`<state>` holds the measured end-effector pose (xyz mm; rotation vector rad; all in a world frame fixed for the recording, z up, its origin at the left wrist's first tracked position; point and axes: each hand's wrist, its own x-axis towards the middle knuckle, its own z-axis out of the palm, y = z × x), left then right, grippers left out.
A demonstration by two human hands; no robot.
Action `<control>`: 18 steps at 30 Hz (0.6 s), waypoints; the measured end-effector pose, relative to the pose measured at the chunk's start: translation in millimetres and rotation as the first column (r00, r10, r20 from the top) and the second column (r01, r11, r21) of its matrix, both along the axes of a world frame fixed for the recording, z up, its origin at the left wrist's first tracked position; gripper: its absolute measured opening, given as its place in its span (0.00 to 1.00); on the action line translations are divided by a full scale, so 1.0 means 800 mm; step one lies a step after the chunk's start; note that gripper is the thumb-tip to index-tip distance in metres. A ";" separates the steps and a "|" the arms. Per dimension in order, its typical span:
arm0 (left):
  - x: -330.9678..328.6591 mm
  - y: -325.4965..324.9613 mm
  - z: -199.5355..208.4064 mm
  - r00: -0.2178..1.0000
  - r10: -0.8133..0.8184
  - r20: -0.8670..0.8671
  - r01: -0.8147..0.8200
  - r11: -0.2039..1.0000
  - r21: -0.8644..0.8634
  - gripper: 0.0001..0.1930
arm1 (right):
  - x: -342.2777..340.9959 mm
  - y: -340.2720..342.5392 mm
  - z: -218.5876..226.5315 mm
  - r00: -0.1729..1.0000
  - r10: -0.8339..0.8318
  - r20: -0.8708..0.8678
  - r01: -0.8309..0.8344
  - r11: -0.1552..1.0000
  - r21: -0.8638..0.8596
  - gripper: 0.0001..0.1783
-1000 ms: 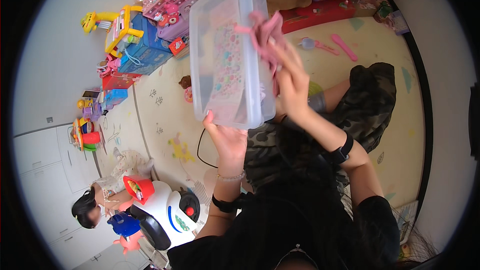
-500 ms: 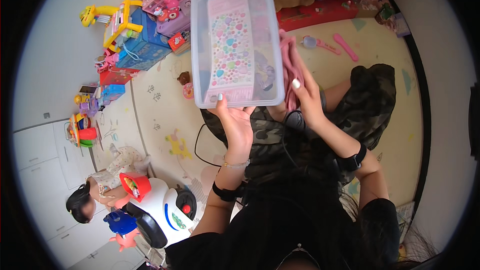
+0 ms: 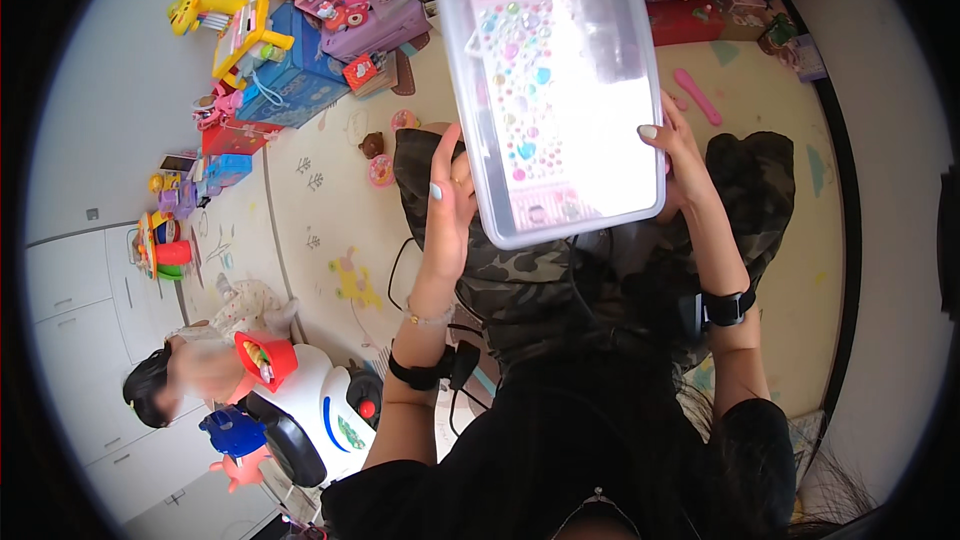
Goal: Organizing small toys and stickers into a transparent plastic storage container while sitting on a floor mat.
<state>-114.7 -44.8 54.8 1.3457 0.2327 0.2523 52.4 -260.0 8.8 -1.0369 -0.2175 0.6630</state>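
A clear plastic box [image 3: 580, 150] with a translucent lid is raised in front of me, tilted, with bright glare across its right half. Through the lid shows a pink sheet of colourful gem stickers [image 3: 520, 90]. My right hand [image 3: 685, 155] grips the box's right edge, its thumb on the rim and the other fingers partly hidden. Beside the left edge is my left hand [image 3: 450, 210], its fingers apart and one pointing up along the box; whether it touches the box I cannot tell. The box hides what lies behind it.
A pink stick-shaped toy [image 3: 697, 95] lies on the patterned play mat [image 3: 340, 210]. Small doughnut toys [image 3: 381, 171] and a brown bear figure [image 3: 372, 145] rest left of my knee. Toy boxes [image 3: 300, 60] line the wall. At lower left, a child [image 3: 215, 365] is beside a white ride-on toy [image 3: 325, 420].
The box has moved right and closer to me. My right hand now grips its edge; the pink cloth that hand held is out of sight. My left hand has come off the front rim.
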 end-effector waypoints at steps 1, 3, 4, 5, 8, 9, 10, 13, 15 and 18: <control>0.006 0.009 -0.004 0.999 0.033 -0.019 -0.033 0.999 0.027 0.44 | 0.000 0.001 0.002 0.998 0.055 0.026 -0.055 0.998 0.007 0.43; 0.017 0.014 -0.006 0.996 0.078 -0.044 -0.079 0.996 -0.027 0.41 | -0.002 0.001 0.005 0.985 0.151 0.079 -0.152 0.988 0.008 0.42; 0.019 0.011 -0.001 0.994 0.097 -0.052 -0.102 0.989 -0.104 0.40 | -0.004 0.003 0.008 0.984 0.151 0.093 -0.150 0.989 -0.021 0.42; 0.023 0.011 0.006 0.993 0.096 -0.067 -0.105 0.983 -0.152 0.36 | -0.007 0.006 0.011 0.983 0.148 0.107 -0.144 0.988 -0.047 0.42; 0.029 0.001 0.019 0.980 0.167 -0.109 -0.193 0.929 -0.316 0.34 | -0.014 0.016 0.016 0.991 0.032 0.127 -0.039 0.998 0.057 0.34; 0.031 0.000 0.020 0.975 0.189 -0.116 -0.219 0.902 -0.371 0.34 | -0.014 0.018 0.025 0.991 0.016 0.129 -0.029 0.995 0.094 0.31; 0.032 0.001 0.020 0.970 0.210 -0.124 -0.244 0.872 -0.424 0.33 | -0.013 0.019 0.033 0.992 0.001 0.130 -0.018 0.991 0.132 0.29; 0.032 0.007 0.017 0.955 0.268 -0.126 -0.295 0.836 -0.463 0.30 | -0.016 0.012 0.045 0.930 0.002 0.368 -0.022 0.998 0.050 0.24; 0.030 0.015 0.009 0.941 0.278 -0.193 -0.338 0.796 -0.502 0.26 | -0.026 0.014 0.052 0.837 -0.111 0.536 0.116 0.993 0.024 0.23; 0.034 0.009 0.010 0.957 0.255 -0.141 -0.290 0.791 -0.539 0.27 | -0.040 0.022 0.056 0.647 -0.276 0.710 0.325 0.943 0.070 0.23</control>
